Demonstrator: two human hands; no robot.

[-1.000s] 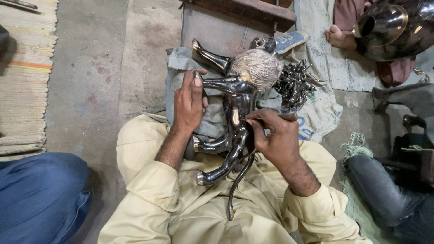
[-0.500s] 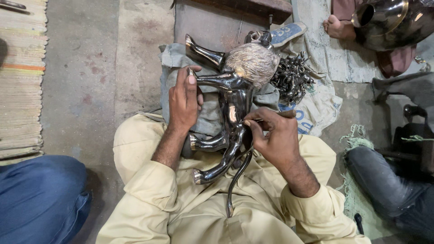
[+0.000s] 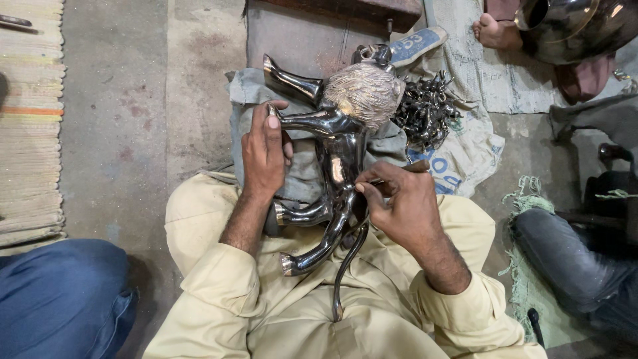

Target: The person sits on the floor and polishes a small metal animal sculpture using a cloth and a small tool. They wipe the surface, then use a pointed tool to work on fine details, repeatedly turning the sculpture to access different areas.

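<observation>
Left hand (image 3: 264,154) grips the metal lion figurine (image 3: 332,166) by a foreleg. Right hand (image 3: 402,206) pinches a thin tool (image 3: 397,174) against its flank, body running near to far.

The concrete floor (image 3: 119,133) bears a woven mat (image 3: 30,119), a printed sack (image 3: 465,153) and a grey cloth (image 3: 246,100).

Around the grey cloth (image 3: 252,93) on our lap we've got a heap of small dark metal bits (image 3: 425,110) just to its right on a printed sack (image 3: 465,143), a woven mat (image 3: 30,119) far left, and what looks like a shiny pot (image 3: 578,26) up right.
</observation>
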